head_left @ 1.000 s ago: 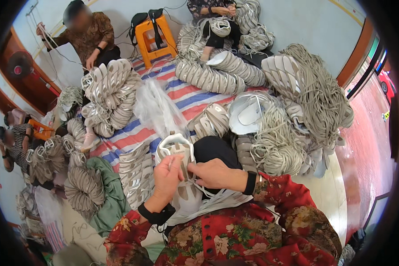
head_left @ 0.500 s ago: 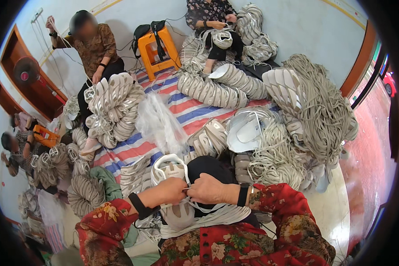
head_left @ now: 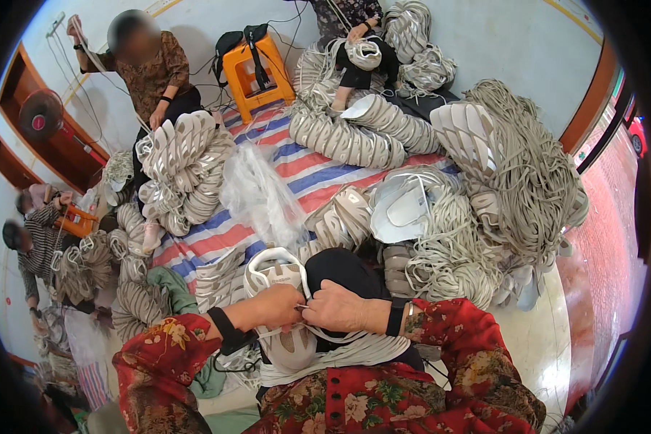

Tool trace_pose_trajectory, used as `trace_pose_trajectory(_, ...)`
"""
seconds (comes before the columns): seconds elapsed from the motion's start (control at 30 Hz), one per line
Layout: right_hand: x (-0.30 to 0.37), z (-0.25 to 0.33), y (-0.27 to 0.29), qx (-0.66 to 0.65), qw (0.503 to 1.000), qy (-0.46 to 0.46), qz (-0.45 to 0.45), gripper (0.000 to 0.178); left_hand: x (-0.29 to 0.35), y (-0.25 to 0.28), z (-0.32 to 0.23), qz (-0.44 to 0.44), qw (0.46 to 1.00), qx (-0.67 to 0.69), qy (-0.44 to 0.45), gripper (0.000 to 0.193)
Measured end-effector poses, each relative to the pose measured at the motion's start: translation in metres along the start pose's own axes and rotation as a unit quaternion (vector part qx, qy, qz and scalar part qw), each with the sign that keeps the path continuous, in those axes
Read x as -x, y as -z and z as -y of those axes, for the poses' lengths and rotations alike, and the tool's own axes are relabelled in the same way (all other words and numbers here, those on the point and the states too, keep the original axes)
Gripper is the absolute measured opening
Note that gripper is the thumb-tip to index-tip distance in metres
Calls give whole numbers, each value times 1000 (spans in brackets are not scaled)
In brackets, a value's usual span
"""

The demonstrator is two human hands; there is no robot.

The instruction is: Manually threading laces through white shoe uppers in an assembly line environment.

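Note:
A beige and white shoe upper (head_left: 291,353) lies across my lap, its white-rimmed opening pointing away from me. My left hand (head_left: 276,307) is closed over the middle of the upper, hiding its lace holes. Against it, fingertip to fingertip, my right hand (head_left: 338,307) is pinched shut. A pale shoelace runs out from between the two hands. Something small and thin shows where the fingertips meet; its kind is too small to tell. A bundle of loose off-white shoelaces (head_left: 365,353) rests over my thigh, below my right hand.
Stacked shoe uppers (head_left: 343,217) and a heap of laces (head_left: 459,264) lie in front. A clear plastic bag (head_left: 262,199) sits on the striped sheet (head_left: 329,177). Beyond are an orange stool (head_left: 259,79) and co-workers with uppers, one pulling a lace at the left.
My hands stay together at the upper, the left shifting slightly. At the far left a co-worker's arm has dropped; the co-worker at the back has moved a hand off the upper.

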State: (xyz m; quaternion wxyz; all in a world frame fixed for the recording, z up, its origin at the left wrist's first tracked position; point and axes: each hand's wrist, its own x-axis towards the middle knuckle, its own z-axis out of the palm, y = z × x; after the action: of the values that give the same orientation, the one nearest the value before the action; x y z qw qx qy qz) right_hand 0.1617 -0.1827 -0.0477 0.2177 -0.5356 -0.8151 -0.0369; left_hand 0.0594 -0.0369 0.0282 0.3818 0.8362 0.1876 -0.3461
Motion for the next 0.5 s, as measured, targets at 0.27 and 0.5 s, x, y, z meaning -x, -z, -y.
trace_pose_trajectory(0.27, -2, 6, -6, 7, 1000, 12, -14, 3, -15, -13, 21, 3, 975, -216, -57, 19)
trace_pose_trajectory(0.5, -2, 0, 11, -49, 998, -30, 13, 11, 9, -32, 42, -311, 880, -132, -335, 12)
